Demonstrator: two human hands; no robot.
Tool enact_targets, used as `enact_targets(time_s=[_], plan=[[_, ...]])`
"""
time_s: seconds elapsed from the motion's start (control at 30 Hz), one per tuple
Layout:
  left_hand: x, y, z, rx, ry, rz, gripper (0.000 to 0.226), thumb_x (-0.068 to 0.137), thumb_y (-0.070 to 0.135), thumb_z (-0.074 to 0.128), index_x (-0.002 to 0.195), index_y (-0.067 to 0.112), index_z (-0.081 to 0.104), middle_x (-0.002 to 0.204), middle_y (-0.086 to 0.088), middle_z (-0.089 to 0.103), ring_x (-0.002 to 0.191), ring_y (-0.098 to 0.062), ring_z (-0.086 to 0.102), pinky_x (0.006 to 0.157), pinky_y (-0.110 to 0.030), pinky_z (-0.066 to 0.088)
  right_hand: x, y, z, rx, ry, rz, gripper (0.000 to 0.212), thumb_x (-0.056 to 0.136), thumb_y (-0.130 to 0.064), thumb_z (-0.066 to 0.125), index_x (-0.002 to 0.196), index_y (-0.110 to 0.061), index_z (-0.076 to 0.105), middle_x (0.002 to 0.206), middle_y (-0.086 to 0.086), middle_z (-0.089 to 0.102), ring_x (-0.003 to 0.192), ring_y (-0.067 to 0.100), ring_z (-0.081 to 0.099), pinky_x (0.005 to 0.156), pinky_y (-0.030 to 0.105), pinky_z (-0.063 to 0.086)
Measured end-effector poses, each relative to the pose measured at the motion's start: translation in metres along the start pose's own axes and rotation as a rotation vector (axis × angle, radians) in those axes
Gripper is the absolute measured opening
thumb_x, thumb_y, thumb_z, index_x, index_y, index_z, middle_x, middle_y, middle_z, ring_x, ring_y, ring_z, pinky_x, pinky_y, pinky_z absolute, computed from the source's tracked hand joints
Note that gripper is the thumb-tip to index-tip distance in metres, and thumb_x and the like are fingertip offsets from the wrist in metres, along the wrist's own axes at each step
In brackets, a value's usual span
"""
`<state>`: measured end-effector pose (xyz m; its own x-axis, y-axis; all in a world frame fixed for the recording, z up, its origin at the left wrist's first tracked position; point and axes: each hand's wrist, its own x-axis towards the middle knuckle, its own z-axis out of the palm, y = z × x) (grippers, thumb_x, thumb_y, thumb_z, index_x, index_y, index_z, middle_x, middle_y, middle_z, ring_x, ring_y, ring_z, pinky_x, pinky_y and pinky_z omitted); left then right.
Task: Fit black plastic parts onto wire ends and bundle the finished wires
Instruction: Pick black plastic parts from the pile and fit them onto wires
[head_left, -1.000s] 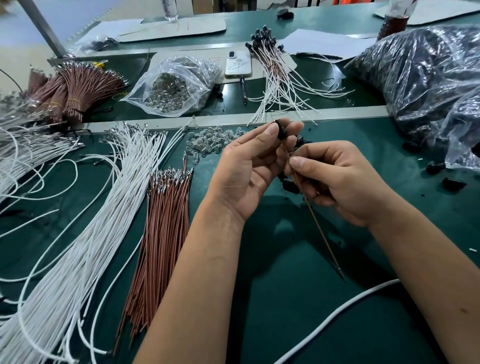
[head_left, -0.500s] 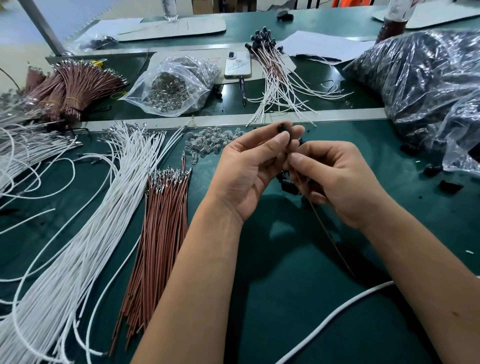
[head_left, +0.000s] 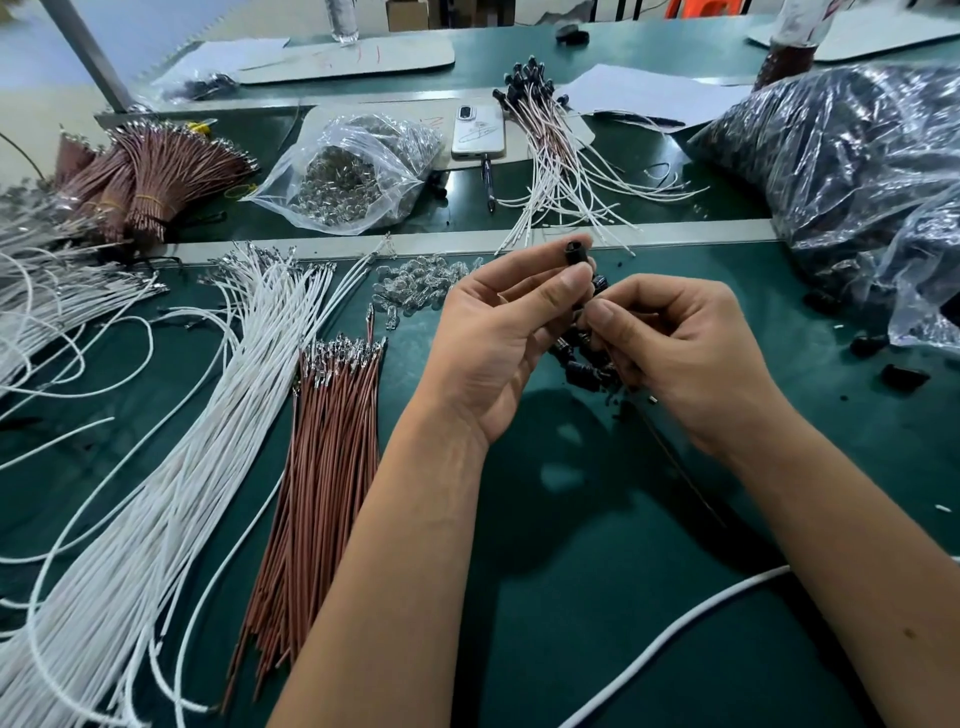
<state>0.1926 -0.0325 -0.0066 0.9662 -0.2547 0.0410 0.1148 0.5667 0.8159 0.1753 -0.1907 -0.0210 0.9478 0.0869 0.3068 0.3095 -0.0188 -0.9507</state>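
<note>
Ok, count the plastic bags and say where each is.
3: bag of clear bulbs centre-back, large bag of black parts at right, small bag at back left. More may lie out of frame.

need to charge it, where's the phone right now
In the head view the phone lies on the far table, centre, between the clear bag of metal parts and the finished wires.

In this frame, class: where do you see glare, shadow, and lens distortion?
Head view: glare streaks the clear plastic bag at right; the hands and forearms cast a soft shadow on the green mat; wide-angle distortion bows the table edge and the white wires.
</note>
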Motion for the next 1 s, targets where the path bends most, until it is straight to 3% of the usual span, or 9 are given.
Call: enact_targets(time_s=[0.33,0.73,1.0], plan=[[-0.0008,0.0001,0.0004,0.012,0.001,-0.002,0.023,0.071,0.007,0.074,0.092,0.012,0.080,0.082,-0.003,0.075,0.076,-0.010,0.067,0.080,-0.021,0.055,0.0009,0.0022,-0.0014,-0.046,-0.007,0.008,0.011,0.090,-0.025,0.075,0.080,-0.024,0.078,0.063,-0.006,0.066,0.050,0.001,0.049,0.050,0.013,0.040],[0.0003,-0.0003,-0.0029,-0.011,0.032,-0.019,0.024,0.072,0.010,0.074,0.095,0.012,0.079,0.085,-0.003,0.075,0.076,-0.010,0.067,0.083,-0.024,0.048,0.0007,0.0032,-0.0035,-0.106,-0.007,0.010,0.014,0.091,-0.026,0.076,0.082,-0.015,0.076,0.063,-0.003,0.065,0.051,0.002,0.049,0.050,0.014,0.040],[0.0019,0.0030,-0.0030,-0.049,0.061,-0.095,0.027,0.075,0.014,0.070,0.101,0.005,0.075,0.086,-0.006,0.074,0.077,-0.014,0.067,0.083,-0.024,0.049,-0.0009,0.0007,-0.0017,-0.012,0.006,0.088,0.018,0.088,-0.024,0.076,0.077,-0.009,0.074,0.060,0.004,0.060,0.046,0.011,0.041,0.043,0.017,0.033]])
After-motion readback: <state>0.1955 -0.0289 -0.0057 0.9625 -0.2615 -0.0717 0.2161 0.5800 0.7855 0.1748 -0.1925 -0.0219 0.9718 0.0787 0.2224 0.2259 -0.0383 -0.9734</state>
